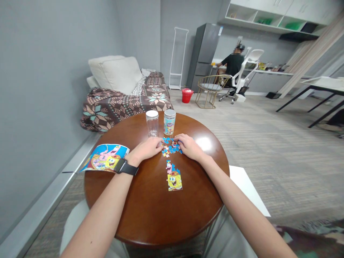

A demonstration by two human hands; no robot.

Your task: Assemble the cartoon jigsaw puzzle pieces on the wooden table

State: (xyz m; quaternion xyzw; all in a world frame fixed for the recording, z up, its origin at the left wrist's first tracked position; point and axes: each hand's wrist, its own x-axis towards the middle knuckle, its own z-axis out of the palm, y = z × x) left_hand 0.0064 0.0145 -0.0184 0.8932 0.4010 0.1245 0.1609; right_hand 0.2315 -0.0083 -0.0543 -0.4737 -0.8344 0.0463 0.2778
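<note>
So, head cam view: a round brown tabletop (150,211) with a heap of loose jigsaw pieces (174,148) past the middle, on the far side, mostly blue with some yellow and pink bits. Both hands are on it, one from each side. The left hand (151,147) comes in palm down with its fingers loosely bent at the left edge of the heap; can't tell if there's a piece between the fingertips. The right hand (189,146) is arched over the right edge, fingers half curled and reaching in among the pieces, and again I can't tell if it has hold of one.

Closer to the person there's a joined-up section (174,180), with a grinning yellow face at the bottom and a pink figure above it, set apart from the heap. Just beyond the heap stand a clear jar (153,125) with a white lid and, right next to it, a printed canister (169,123). A colourful picture sheet (106,158) lies at the left edge, partly sticking out past it. Dark smartwatch (125,167) on the left wrist, btw.

Further back, another person (234,66) in dark clothes is near a grey fridge (204,53).
</note>
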